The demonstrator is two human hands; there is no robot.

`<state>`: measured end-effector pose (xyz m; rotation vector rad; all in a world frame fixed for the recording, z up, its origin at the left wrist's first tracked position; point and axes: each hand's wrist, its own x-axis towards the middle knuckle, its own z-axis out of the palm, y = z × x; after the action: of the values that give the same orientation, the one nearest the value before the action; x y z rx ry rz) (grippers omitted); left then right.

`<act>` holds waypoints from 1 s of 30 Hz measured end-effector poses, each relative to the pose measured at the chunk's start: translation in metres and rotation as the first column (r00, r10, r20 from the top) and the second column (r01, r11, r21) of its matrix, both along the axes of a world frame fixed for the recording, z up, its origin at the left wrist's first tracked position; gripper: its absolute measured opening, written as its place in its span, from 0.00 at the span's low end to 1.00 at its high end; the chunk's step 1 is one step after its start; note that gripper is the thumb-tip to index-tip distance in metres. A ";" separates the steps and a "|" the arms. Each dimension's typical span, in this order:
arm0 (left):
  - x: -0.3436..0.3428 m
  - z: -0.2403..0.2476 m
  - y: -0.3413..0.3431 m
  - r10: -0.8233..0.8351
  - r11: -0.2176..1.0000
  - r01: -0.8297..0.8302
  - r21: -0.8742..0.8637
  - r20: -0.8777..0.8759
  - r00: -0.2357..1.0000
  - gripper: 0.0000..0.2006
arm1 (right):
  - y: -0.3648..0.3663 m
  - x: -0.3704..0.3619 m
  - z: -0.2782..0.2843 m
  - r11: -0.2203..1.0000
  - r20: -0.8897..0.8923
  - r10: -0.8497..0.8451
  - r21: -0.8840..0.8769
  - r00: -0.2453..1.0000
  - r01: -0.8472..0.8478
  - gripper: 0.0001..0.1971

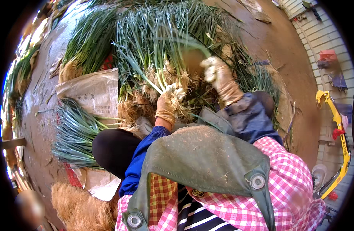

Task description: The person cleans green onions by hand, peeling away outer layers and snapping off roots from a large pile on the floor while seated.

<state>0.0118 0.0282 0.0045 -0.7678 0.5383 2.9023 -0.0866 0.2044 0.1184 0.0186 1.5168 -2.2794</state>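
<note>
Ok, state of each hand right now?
Left hand: closed, holding green onions.
Right hand: fingers curled closed, seemingly on blurred leaves.

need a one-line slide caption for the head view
Gloved left hand gripping long green stalks near their roots, with a leafy heap just beyond.

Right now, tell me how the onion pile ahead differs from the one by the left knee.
The front pile is wide; the knee pile is far smaller. The front pile's leaves point forward; the knee pile's fan leftward. Tan roots show along the front pile's near side; the knee pile shows mostly leaves. Both have long green leaves.
</note>
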 end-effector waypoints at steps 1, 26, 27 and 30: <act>0.000 0.006 0.001 -0.006 1.000 0.006 -0.026 -0.003 1.000 0.13 | 0.024 -0.009 0.012 0.984 -0.129 0.013 0.178 0.992 0.010 0.11; -0.004 0.006 0.006 0.032 0.995 -0.022 -0.101 0.092 0.995 0.14 | -0.050 0.052 -0.051 0.207 -0.265 0.909 0.957 0.322 0.204 0.08; -0.005 0.000 0.003 0.065 0.995 -0.057 -0.076 0.108 0.992 0.16 | -0.049 0.058 -0.050 0.104 -0.100 0.930 0.995 0.353 0.006 0.10; -0.009 -0.013 -0.008 0.087 0.995 -0.083 -0.062 0.068 0.994 0.14 | -0.038 0.037 -0.055 -0.160 0.204 0.928 0.974 0.313 -0.163 0.09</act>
<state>0.0031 0.0207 -0.0080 -0.9200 0.6005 2.9346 -0.0500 0.1668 0.0639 -1.0722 2.2255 -0.1137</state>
